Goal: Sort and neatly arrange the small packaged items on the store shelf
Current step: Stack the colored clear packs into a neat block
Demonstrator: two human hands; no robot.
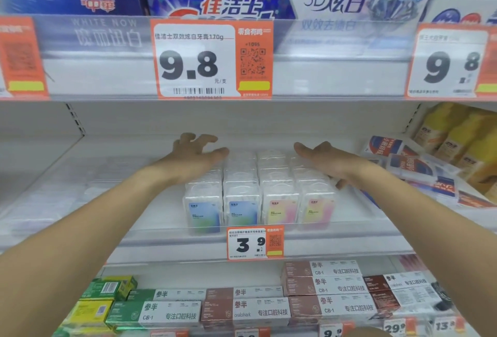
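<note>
Four rows of small clear packs (258, 188) squared up on the middle shelf (363, 218).

The packs are seen at the centre of the view, standing in four front-to-back rows behind the clear shelf lip; blue-labelled packs fill the two rows toward 9 o'clock, pink-and-yellow ones the two toward 3 o'clock. The block is flanked by both hands, probably so that the rows can be pushed together and kept straight. The left hand (193, 153), at 10 o'clock of the block, is spread with fingers loosely bent, nothing being gripped. The right hand (325, 160), at 2 o'clock, is laid flat against the outer row, fingers straight. A 3.9 price tag (254, 242) is fixed at 6 o'clock, and loose red-and-blue packets (411, 169) lie at 3 o'clock.
</note>
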